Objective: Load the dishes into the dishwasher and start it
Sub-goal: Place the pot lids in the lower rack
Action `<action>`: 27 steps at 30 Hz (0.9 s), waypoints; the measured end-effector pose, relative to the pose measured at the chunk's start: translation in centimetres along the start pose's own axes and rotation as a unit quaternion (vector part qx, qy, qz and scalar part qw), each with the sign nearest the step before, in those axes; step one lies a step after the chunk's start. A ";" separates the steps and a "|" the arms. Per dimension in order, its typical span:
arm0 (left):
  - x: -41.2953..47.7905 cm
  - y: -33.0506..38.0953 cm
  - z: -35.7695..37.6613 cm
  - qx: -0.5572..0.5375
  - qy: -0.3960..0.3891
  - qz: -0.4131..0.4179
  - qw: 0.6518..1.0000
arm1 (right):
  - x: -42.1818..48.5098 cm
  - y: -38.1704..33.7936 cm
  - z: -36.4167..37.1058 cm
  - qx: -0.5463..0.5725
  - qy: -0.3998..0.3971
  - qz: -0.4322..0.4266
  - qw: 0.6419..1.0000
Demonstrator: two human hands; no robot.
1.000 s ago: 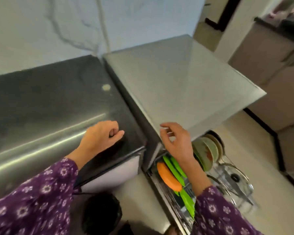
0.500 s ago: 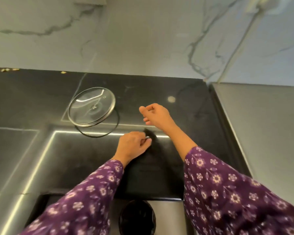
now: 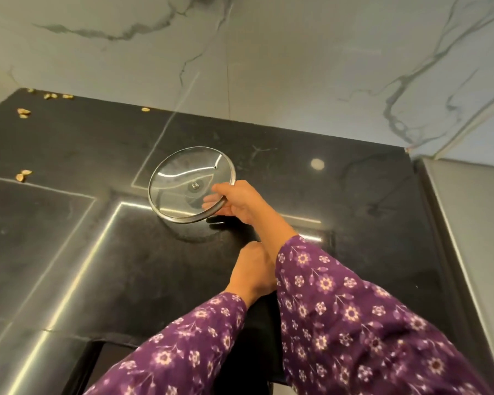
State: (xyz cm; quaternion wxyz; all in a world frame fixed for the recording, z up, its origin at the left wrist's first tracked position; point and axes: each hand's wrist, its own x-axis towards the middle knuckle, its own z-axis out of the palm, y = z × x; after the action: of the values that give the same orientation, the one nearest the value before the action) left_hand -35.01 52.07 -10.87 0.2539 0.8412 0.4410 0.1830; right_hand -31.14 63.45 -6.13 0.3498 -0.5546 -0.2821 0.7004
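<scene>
Right hand [image 3: 240,205] pinched the tilted glass lid [image 3: 183,183] by its rim; whether the left hand [image 3: 251,273] held anything, I couldn't tell. A fuller grip seemed wiser.

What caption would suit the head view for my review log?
Right hand grips the rim of a glass lid tilted over the black counter; left hand rests on it.

Home kitchen: black counter [image 3: 354,201], marble backsplash [image 3: 268,52].

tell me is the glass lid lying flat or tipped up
Tipped up: the right hand grips the glass lid by its rim, tilted over the black counter, shadow beneath.
</scene>
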 end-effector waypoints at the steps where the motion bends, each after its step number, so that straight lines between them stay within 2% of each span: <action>1: 0.0 0.0 -0.1 -0.003 -0.013 -0.018 1.000 | 0.1 0.1 0.0 0.014 0.004 -0.006 1.000; 3: 0.0 0.0 0.0 -0.003 -0.014 -0.019 1.000 | -0.2 0.3 -0.1 0.034 0.017 -0.015 0.999; 7: 0.2 0.2 0.2 0.049 0.012 0.036 0.998 | -1.8 0.6 -1.2 0.054 0.044 -0.045 0.997; 11: 0.3 -0.1 0.6 0.084 0.014 0.028 0.996 | -4.8 0.8 -4.3 0.125 0.081 -0.104 0.983; 16: 0.0 0.4 0.5 0.128 0.017 0.023 0.991 | -11.9 1.4 -10.7 0.156 0.182 -0.189 0.952; 22: -0.3 0.9 0.3 0.169 0.014 0.011 0.985 | -23.3 5.1 -18.2 0.138 0.294 -0.232 0.917; 27: -0.7 1.7 0.7 0.223 0.001 -0.012 0.975 | -34.8 9.9 -23.9 0.150 0.403 -0.268 0.862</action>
State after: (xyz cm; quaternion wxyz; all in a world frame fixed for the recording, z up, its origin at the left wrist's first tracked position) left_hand -33.91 50.52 -10.46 0.0620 0.8709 0.4813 0.0774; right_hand -4.75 29.73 0.91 0.6860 -0.6324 -0.1454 0.3291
